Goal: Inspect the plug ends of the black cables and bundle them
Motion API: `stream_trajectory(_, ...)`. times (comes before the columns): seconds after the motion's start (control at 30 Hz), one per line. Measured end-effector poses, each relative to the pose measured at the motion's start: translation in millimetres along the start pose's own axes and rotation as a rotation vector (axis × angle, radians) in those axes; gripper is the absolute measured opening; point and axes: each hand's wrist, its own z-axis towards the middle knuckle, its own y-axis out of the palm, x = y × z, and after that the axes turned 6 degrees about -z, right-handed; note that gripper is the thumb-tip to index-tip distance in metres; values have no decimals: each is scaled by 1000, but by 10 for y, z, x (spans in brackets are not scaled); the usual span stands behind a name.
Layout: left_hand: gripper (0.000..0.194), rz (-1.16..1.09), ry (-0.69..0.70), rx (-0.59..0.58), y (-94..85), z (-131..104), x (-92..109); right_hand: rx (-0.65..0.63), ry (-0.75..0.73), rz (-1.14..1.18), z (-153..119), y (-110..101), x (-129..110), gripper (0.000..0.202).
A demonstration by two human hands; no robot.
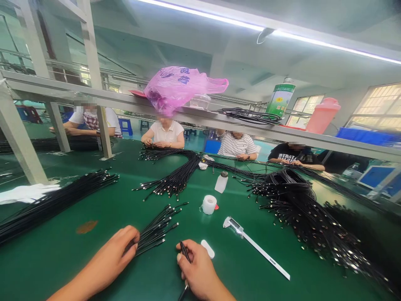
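My left hand [122,251] is closed around a small bundle of black cables [159,228], whose metal-tipped plugs fan out to the right of my fingers. Between the fingers and thumb of my right hand [199,263] is a slim black pen-like tool [184,251], held tilted; its lower end shows below the hand. Just behind that hand lies a small white oval piece [207,249]. A digital caliper [257,248] rests to the right. Farther back stand a roll of clear tape [209,204] and a small white bottle [221,182].
Cable bundles lie at left [62,196], in the middle [178,171] and in a large heap at right [300,205]. A white glove [28,193] is at the left edge. A shelf [125,100] with a pink bag [181,85] spans the green table; several co-workers sit beyond.
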Motion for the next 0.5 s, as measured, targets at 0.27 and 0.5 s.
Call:
stream_trajectory(0.27, 28, 10, 2, 1, -33, -15, 49, 0, -4, 2, 13, -4, 19, 30)
stream_trajectory(0.5, 27, 7, -8, 4, -38, -15, 56, 0, -19, -7, 25, -5, 50, 31)
